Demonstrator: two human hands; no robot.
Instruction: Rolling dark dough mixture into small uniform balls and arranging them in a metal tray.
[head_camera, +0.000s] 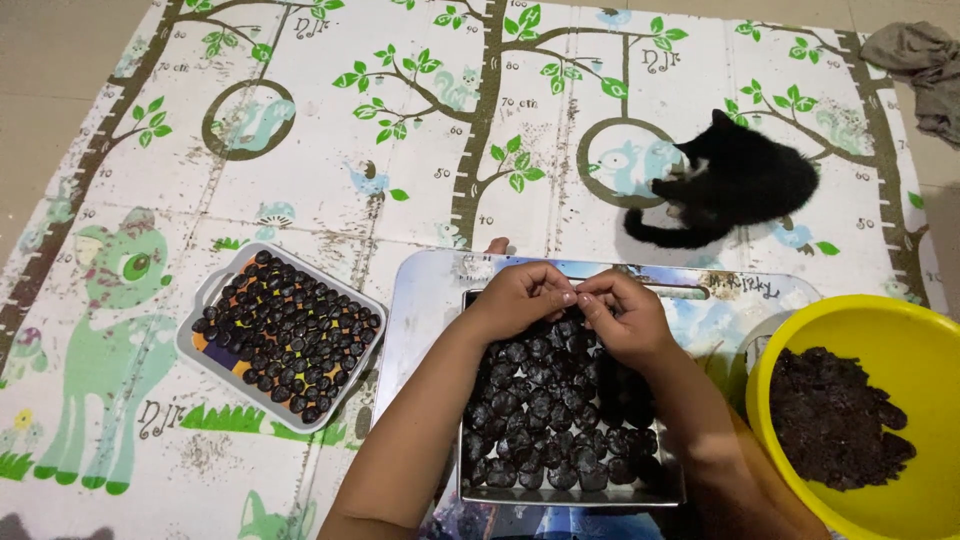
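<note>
A small dark lump (572, 297) sits pinched between the fingertips of both hands at the far edge of a square metal tray (570, 495), over rows of similar dark pieces (545, 420) already packed into it. The left hand (520, 297) and right hand (622, 315) meet thumb to thumb, fingers curled together on the lump – most of it is hidden behind them. Judged by its look, the stuff is soft and sticky, light in the hand, easily squashed – best taken lightly at the sides with the fingertips. The tray rests on a pale board (425, 300). To the right, just beside it, a yellow bowl (900, 325) holds a mound of the same dark mass (835, 415). To the left, apart from the board, a grey-rimmed tray (205, 295) stands filled with dark pieces. All lie on a play mat (330, 150) printed with trees and a green deer (a black cat (735, 180) lies on it beyond the board). A grey cloth (920, 65) lies crumpled at the far right corner.
</note>
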